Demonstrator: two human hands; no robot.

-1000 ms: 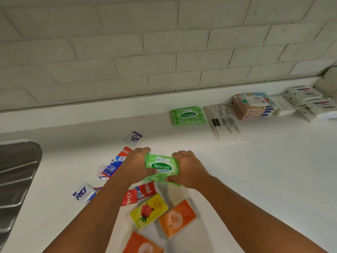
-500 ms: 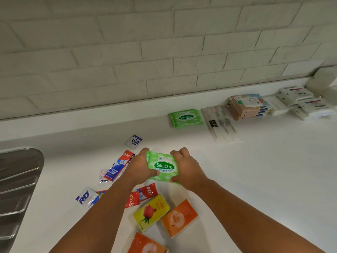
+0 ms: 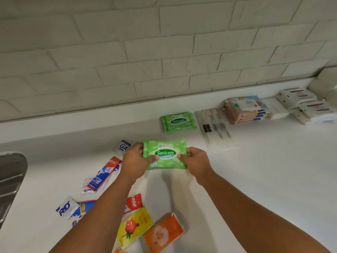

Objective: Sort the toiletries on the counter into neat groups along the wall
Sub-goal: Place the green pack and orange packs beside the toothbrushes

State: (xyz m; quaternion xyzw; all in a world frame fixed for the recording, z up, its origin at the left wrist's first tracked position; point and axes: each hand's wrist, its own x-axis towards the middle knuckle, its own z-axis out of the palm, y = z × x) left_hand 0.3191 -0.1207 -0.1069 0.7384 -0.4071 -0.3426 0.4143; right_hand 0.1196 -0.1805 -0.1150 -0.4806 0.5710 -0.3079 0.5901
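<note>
Green plastic Sanicare wipes pack (image 3: pixel 165 155), gripped by left hand (image 3: pixel 134 161) and right hand (image 3: pixel 196 162), just moved closer to matching green pack (image 3: pixel 178 121) by wall; pairing next, imo.

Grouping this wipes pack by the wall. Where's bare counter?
Bare: the wall strip between the sink and the lying Sanicare pack; also the counter right of the right hand holding the second Sanicare pack, before the toothbrush packs. Crowded: toothpaste sachets and tissue packs under the left arm.
</note>
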